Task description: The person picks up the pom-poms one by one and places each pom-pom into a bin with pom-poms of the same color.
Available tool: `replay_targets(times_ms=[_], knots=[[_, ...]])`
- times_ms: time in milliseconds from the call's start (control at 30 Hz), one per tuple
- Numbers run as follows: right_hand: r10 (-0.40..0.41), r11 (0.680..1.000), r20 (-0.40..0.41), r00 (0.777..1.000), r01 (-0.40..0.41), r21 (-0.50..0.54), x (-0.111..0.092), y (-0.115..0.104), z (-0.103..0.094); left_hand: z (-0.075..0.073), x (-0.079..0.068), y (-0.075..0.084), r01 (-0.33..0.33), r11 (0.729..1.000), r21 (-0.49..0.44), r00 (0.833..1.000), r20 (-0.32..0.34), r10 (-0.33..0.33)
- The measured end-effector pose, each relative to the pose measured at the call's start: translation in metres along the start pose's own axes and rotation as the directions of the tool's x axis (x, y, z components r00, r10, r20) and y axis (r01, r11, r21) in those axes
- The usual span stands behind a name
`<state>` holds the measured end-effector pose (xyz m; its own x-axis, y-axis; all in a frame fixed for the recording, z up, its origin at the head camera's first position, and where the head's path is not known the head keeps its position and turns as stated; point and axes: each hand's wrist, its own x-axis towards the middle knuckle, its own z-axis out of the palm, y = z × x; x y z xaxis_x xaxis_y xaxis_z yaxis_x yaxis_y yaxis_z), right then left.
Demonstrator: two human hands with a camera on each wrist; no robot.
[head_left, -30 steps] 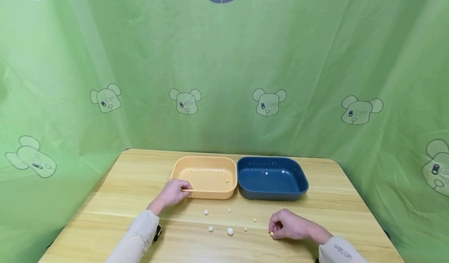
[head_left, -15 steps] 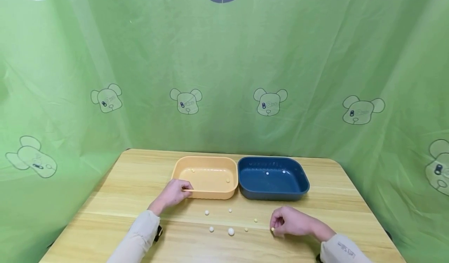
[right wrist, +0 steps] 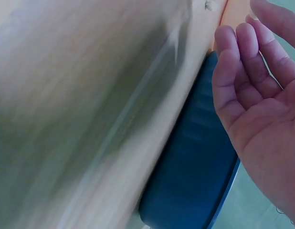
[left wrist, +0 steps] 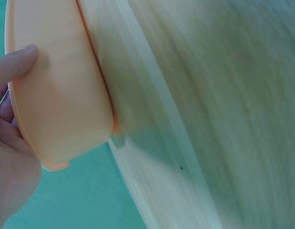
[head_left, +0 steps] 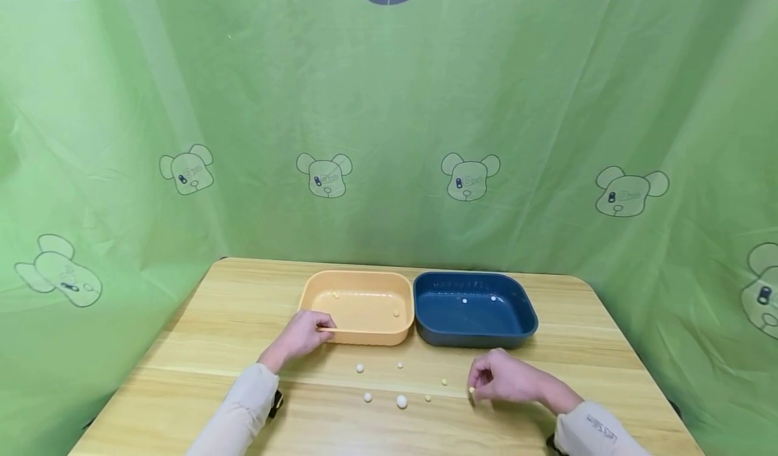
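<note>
Yellow ball (head_left: 471,390) pinched, orange basin (head_left: 367,338) clasped
The ball is held by the right hand (head_left: 506,379), nearer than the blue basin (head_left: 477,340); the orange one's rim is gripped by the left hand (head_left: 301,334).

Peach tray (head_left: 371,338), yellow ball (head_left: 471,390)

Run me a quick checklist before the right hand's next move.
1. Yellow ball pinched by the right hand: ok.
2. Pinch firm enough: cannot tell; grip force doesn't show.
3. Left hand gripping the rim of the orange tray: ok.
4. Right hand over a tray: not ok; it is over the table, in front of the blue tray.
5. Table free of loose balls: not ok; six lie there, four white, two yellow.
</note>
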<state>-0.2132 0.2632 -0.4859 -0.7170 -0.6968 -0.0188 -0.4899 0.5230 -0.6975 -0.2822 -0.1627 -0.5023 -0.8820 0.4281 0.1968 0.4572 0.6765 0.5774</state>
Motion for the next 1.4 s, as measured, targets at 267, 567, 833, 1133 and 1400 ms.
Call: replay_targets(times_ms=[267,567,833,1133,1400], knots=[[-0.024,1.0,-0.034,0.999,0.024,-0.008,0.003,-0.003,-0.007,0.002,0.0,-0.001,-0.003,1.0,0.004,1.0,-0.004,0.003],[-0.075,0.996,-0.067,0.995,0.071,-0.057,0.009,-0.003,-0.011,0.002,0.0,-0.001,-0.002,1.0,0.006,1.0,0.0,0.002],[-0.067,0.997,-0.089,0.994,0.063,-0.051,0.012,-0.007,-0.014,0.002,0.001,-0.002,-0.023,0.999,0.028,1.0,-0.014,0.024],[-0.081,0.995,-0.109,0.991,0.074,-0.063,0.015,-0.014,-0.019,0.002,0.0,-0.003,-0.022,1.0,0.004,1.0,-0.007,0.022],[-0.102,0.992,-0.134,0.986,0.091,-0.086,0.021,-0.021,-0.022,0.003,0.001,-0.003,-0.019,1.0,0.02,1.0,-0.009,0.02]])
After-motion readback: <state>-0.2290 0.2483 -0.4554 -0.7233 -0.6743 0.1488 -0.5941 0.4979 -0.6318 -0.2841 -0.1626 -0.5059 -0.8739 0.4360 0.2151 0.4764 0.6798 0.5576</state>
